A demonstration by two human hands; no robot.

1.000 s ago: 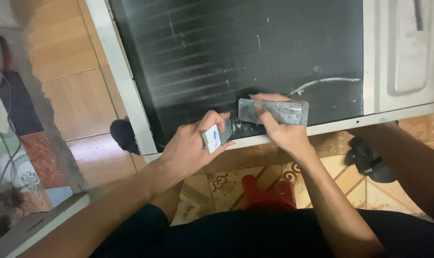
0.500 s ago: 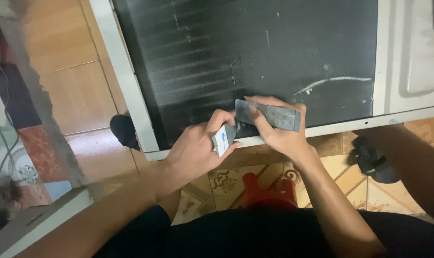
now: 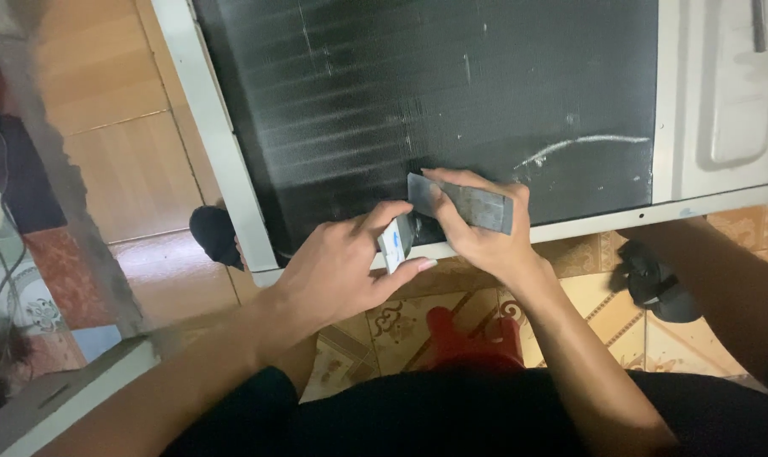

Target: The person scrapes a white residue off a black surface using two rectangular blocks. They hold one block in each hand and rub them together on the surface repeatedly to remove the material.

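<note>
Gripping a grey comb, the right hand has crept left along the fins; left hand pinches a small pack, possibly blades.

Your right hand covers the near side of the grey flat tool, so you can't see how it's gripped underneath. The small white piece in your left hand is mostly buried between thumb and fingers, too small to tell what it is. The dark finned panel runs off the top edge, and the white frame gets cut off at the right.
</note>
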